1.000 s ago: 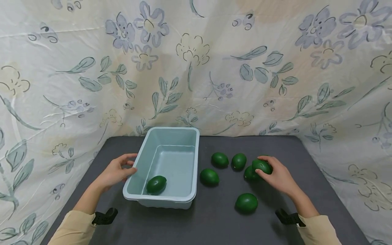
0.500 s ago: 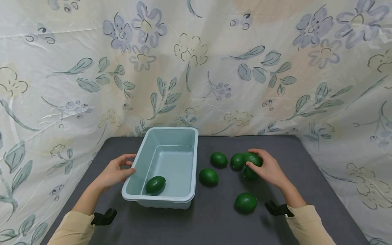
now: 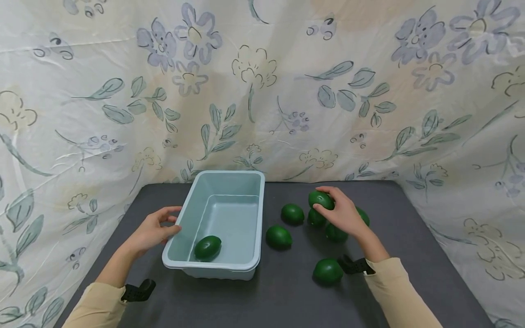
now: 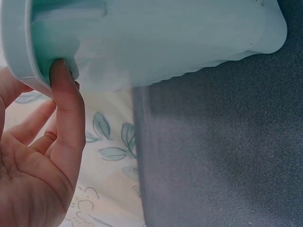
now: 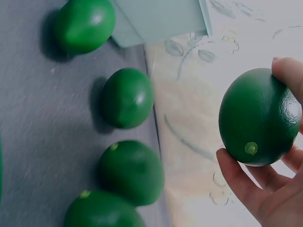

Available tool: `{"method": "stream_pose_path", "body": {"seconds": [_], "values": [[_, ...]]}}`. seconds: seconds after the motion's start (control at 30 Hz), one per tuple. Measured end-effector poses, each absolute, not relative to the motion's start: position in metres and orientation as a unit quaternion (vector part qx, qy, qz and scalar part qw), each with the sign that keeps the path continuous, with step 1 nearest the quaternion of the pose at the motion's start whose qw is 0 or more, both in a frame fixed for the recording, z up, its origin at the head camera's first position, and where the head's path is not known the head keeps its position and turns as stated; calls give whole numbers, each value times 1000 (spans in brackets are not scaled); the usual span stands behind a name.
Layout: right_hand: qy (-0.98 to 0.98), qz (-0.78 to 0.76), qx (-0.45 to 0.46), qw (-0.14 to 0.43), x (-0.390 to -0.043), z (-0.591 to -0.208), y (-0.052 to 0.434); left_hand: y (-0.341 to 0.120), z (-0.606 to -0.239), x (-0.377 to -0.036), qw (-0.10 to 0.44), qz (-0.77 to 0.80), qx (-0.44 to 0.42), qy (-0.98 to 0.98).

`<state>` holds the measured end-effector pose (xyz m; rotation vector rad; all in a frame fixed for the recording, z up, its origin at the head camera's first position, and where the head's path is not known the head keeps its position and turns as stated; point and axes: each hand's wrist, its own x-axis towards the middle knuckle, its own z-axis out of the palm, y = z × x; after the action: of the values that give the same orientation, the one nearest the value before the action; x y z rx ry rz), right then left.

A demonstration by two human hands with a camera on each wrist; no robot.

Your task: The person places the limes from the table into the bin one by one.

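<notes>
My right hand (image 3: pixel 342 212) pinches a glossy green lime (image 3: pixel 321 199) between thumb and fingers, raised over the back of the table. The right wrist view shows this lime's pale stem spot facing the camera. On the left, my left hand (image 3: pixel 153 230) holds the rim of a pale blue-green plastic basin (image 3: pixel 262 218); in the left wrist view the thumb (image 4: pixel 66 90) presses under that rim. One lime (image 3: pixel 208 247) lies inside the basin near its front. Just below the held lime, another lime (image 3: pixel 316 218) is partly covered.
Right of the basin, several limes lie on the dark grey table (image 3: pixel 287 300): one near the rim (image 3: pixel 279 237), one behind it (image 3: pixel 292 214), one near the front (image 3: pixel 327 272), and two partly hidden by the right hand (image 3: pixel 336 233). A floral cloth (image 3: pixel 254 136) hangs behind.
My right hand has carried its lime leftward and up, uncovering part of a lime at the right. The left hand and basin have stayed in place.
</notes>
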<state>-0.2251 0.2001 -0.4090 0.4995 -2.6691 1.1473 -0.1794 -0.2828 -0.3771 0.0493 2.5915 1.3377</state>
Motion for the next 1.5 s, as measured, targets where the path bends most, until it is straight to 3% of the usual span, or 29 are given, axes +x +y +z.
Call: {"method": "stream_pose_path", "body": {"seconds": [0.77, 1.5], "values": [[-877, 416, 226, 78, -252, -380, 133, -282, -378, -179, 116, 466, 17, 877], [-856, 428, 286, 52, -252, -360, 68, -284, -378, -179, 118, 471, 17, 874]]}}
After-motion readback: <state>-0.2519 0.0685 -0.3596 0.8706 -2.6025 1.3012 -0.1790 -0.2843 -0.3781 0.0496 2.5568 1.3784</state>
